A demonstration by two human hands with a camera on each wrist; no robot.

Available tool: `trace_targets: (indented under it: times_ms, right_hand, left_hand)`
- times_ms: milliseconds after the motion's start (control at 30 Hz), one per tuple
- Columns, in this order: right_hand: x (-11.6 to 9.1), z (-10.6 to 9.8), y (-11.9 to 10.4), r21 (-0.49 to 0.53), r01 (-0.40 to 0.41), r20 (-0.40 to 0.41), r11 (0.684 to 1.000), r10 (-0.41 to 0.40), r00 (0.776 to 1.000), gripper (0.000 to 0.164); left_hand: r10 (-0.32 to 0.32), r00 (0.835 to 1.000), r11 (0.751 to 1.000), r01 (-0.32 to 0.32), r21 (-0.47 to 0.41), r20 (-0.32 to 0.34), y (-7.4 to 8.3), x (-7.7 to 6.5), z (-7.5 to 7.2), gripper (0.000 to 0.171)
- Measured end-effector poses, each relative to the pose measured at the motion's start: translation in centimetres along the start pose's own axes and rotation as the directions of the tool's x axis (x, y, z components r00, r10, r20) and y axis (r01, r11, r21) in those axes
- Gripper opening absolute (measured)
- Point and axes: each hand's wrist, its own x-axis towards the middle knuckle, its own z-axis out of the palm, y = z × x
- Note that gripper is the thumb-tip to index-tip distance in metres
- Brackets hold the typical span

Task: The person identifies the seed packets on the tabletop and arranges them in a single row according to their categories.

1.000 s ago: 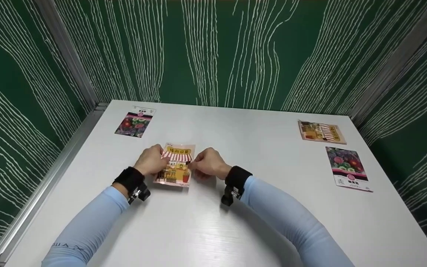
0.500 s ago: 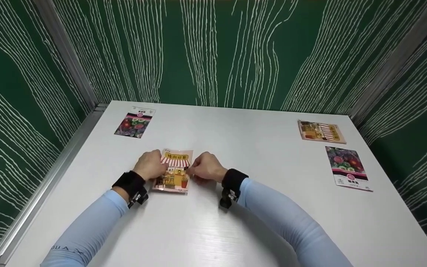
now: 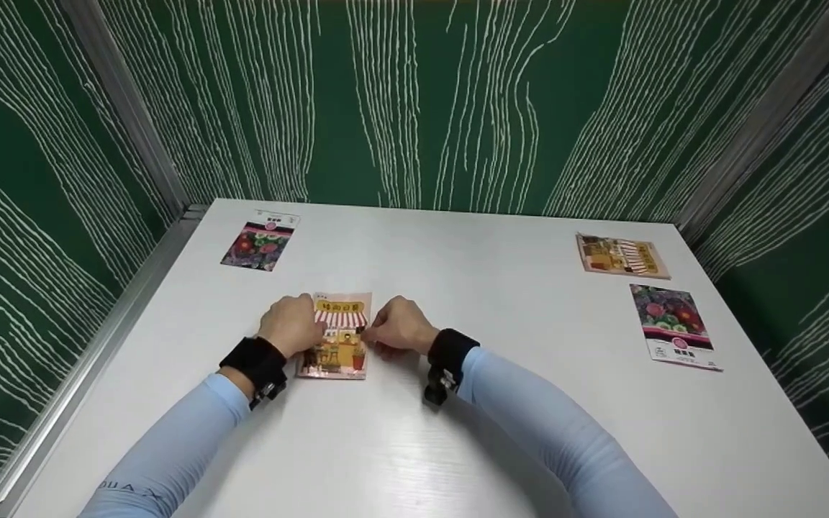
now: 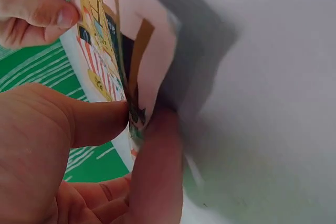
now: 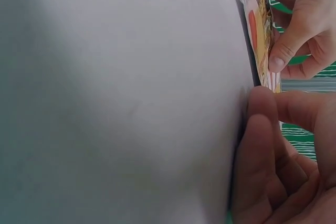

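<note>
Glossy pink rectangular packet pinched by left hand, right hand; long axis, awning end first, pointed at white worktop's far edge.

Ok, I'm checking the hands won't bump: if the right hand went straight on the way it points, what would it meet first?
The right hand pinches the awning packet, so that comes first; past it, the left hand looks next in line, though depth is unclear.
</note>
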Motion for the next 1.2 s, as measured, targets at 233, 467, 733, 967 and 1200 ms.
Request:
trace_targets:
  times_ms: [233,467,733,967,1200]
  right_hand:
    - [-0.1,-0.1,0.1,0.025,-0.026,-0.009,0.999,0.026,1.000,0.023]
    - [-0.2,-0.1,0.1,0.014,-0.036,-0.020,0.999,0.036,0.999,0.022]
    - [-0.5,-0.3,-0.2,0.023,-0.020,-0.010,1.000,0.020,1.000,0.026]
    - [-0.4,-2.3,-0.6,-0.079,0.060,-0.082,0.995,-0.066,0.994,0.023]
    - [-0.3,-5.6,-0.8,-0.034,0.018,-0.096,0.999,-0.022,0.995,0.016]
  left_hand:
    - [-0.023,1.000,1.000,0.023,0.009,0.016,1.3,-1.0,-1.2,0.041]
    - [-0.013,1.000,1.000,0.012,0.028,0.014,1.2,-0.8,-1.1,0.037]
    - [-0.020,1.000,0.997,0.021,0.071,-0.016,0.9,-0.6,-1.3,0.038]
    - [0.040,0.996,0.995,-0.032,0.093,-0.080,1.0,-0.6,-1.7,0.032]
    - [0.049,0.992,0.995,-0.038,0.097,-0.113,1.1,-0.7,-1.7,0.027]
